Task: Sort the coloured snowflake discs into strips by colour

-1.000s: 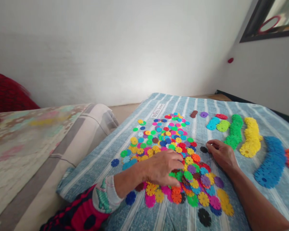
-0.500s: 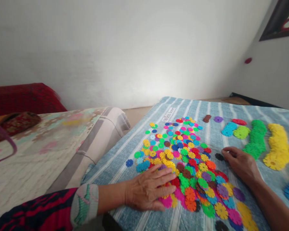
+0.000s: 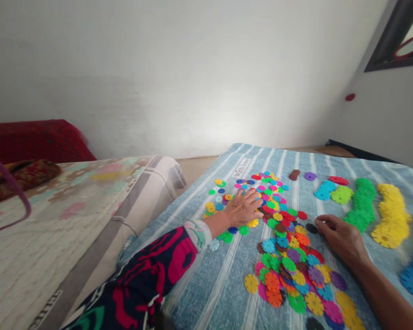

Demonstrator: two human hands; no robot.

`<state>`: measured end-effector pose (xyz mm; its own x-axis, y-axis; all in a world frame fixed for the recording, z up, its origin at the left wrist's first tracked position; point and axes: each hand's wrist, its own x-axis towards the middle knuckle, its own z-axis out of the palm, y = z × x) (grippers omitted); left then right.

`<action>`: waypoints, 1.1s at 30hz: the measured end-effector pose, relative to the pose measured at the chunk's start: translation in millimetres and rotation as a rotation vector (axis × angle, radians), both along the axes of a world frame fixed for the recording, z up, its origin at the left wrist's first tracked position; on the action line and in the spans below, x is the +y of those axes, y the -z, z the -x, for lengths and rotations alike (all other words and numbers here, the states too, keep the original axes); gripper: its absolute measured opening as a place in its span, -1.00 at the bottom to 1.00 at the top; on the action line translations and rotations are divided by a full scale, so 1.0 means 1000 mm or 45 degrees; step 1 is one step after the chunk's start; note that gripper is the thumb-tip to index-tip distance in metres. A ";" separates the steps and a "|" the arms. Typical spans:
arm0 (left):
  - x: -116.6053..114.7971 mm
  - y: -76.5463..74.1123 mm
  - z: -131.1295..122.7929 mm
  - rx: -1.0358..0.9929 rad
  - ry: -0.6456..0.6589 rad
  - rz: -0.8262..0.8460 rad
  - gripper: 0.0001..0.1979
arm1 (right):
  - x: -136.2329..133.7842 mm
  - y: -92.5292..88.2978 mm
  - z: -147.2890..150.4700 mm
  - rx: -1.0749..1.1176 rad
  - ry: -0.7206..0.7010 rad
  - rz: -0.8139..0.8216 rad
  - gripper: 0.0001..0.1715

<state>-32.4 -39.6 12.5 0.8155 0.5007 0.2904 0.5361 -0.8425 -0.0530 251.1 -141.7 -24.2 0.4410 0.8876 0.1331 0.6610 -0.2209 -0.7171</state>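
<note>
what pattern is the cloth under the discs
The cloth is blue with white stripes, seen best in the head view.

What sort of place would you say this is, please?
Probably a room in a home, perhaps a bedroom: there is a floral cover that looks like bedding, a plain pale wall, and a striped cloth strewn with colourful discs.

The left sleeve [image 3: 147, 275] is dark navy, printed with curving magenta shapes [image 3: 183, 262], thin white lines and a green patch [image 3: 92, 318]. Its pale grey cuff [image 3: 198, 234] bears pink and teal markings. The left hand [image 3: 244, 207], right hand [image 3: 344, 238] and right forearm [image 3: 385, 284] are bare.
</note>
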 end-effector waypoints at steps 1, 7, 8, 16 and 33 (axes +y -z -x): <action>0.002 -0.006 0.005 -0.026 -0.063 0.026 -0.59 | 0.000 -0.001 0.000 0.003 -0.005 -0.007 -0.53; -0.025 -0.027 0.099 0.056 -0.133 0.186 -0.34 | 0.000 -0.005 0.003 -0.037 0.000 0.008 -0.51; -0.032 -0.026 0.118 0.086 -0.187 0.206 -0.28 | 0.001 -0.006 0.004 -0.043 0.004 0.018 -0.50; -0.070 -0.004 0.163 0.202 -0.432 0.486 0.05 | 0.001 -0.003 0.006 -0.079 0.028 0.017 -0.47; 0.003 0.016 -0.012 -0.131 -0.268 0.320 -0.26 | 0.002 0.002 0.002 -0.121 0.000 -0.033 -0.52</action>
